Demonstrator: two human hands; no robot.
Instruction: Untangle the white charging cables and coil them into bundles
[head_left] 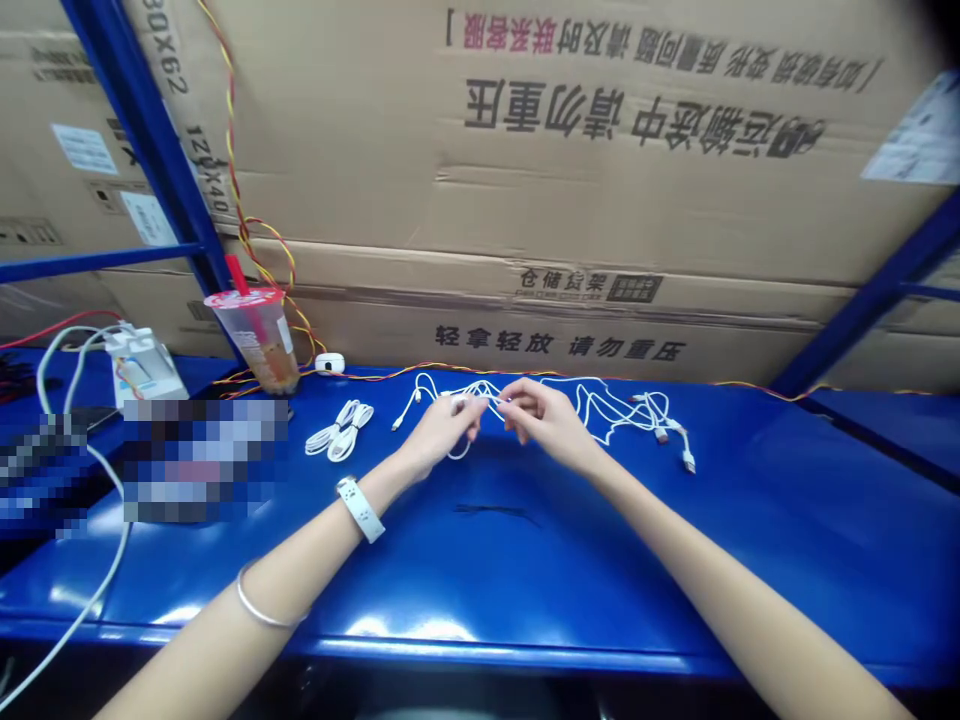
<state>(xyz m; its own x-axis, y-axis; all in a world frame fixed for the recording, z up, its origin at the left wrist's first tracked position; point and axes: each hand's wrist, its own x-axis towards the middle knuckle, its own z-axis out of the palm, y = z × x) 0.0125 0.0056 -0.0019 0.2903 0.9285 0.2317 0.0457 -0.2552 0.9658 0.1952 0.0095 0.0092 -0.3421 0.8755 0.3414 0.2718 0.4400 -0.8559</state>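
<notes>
Several loose white USB cables (592,405) lie tangled at the back of the blue shelf, spreading to both sides of my hands. My left hand (444,430) is closed on a white cable, with a small loop of it hanging below the fingers. Close beside it, my right hand (546,418) pinches the white cable with thumb and fingers. A coiled white cable (340,430) lies to the left of my left hand. Nearer me, thin black ties (495,511) rest on the shelf below both hands.
A drink cup (262,345) with a red straw stands at the back left, next to a white earbud case (330,363). Further left are a white power adapter (142,365) and a blurred-out item (202,460). Large cardboard boxes (375,200) and blue posts stand behind.
</notes>
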